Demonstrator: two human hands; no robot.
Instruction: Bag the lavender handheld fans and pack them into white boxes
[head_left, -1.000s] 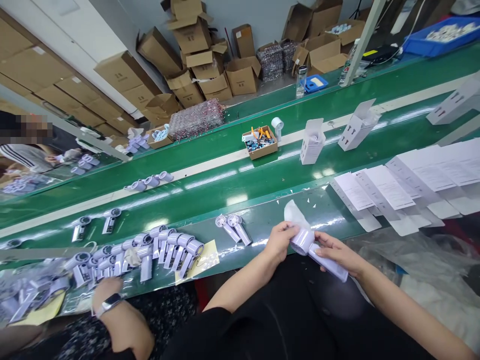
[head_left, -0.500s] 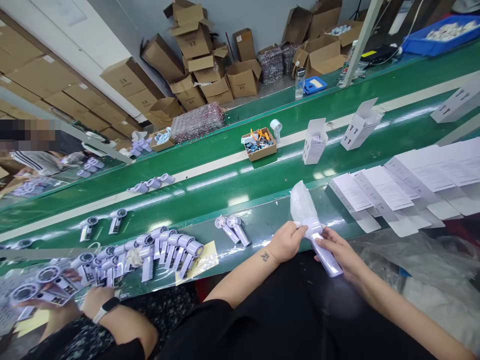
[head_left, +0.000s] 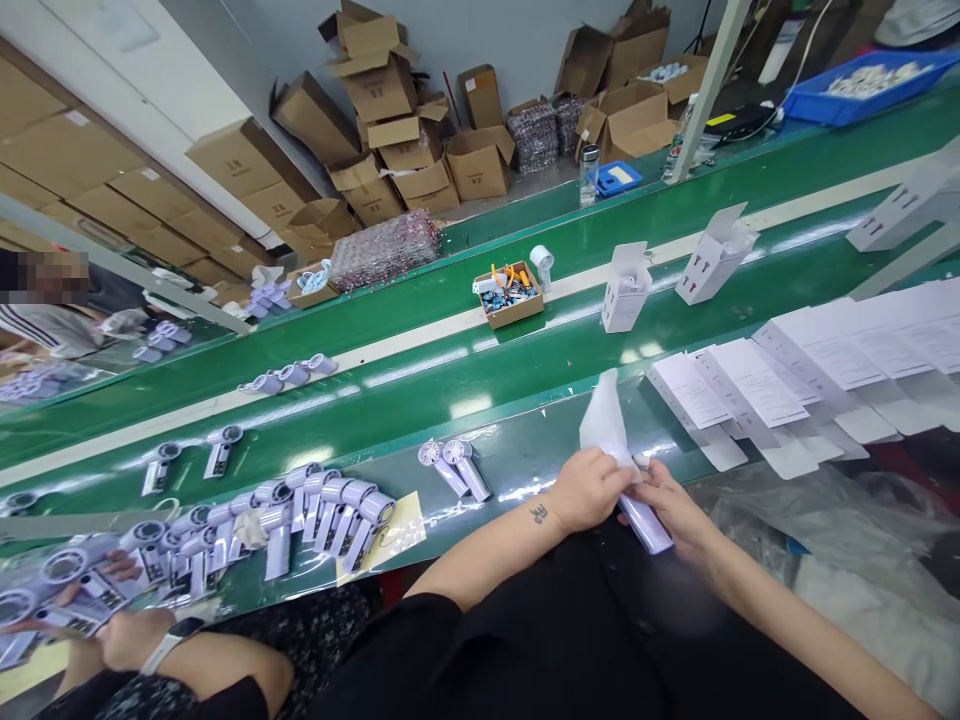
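My left hand (head_left: 594,490) is closed on a whitish plastic bag (head_left: 604,418), whose loose end points up and away from me. The bag covers the head of a lilac handheld fan (head_left: 646,526). Its handle slants down toward me, and my right hand (head_left: 670,500) is wrapped round its upper part. The fan's head is hidden by the bag and my left fingers. Left of my hands, two more handheld fans (head_left: 466,470) lie side by side on the green table (head_left: 517,450).
White boxes with printed sheets (head_left: 765,380) overlap at the right. Two open white boxes (head_left: 627,288) stand on the belt, near a carton of tools (head_left: 513,308). A co-worker's hand (head_left: 135,638) is at the left, beside many fans (head_left: 277,540).
My left hand has moved down and right over the fan's head, drawing the bag narrower. The fan's handle has shifted slightly left. The co-worker's hands have moved left.
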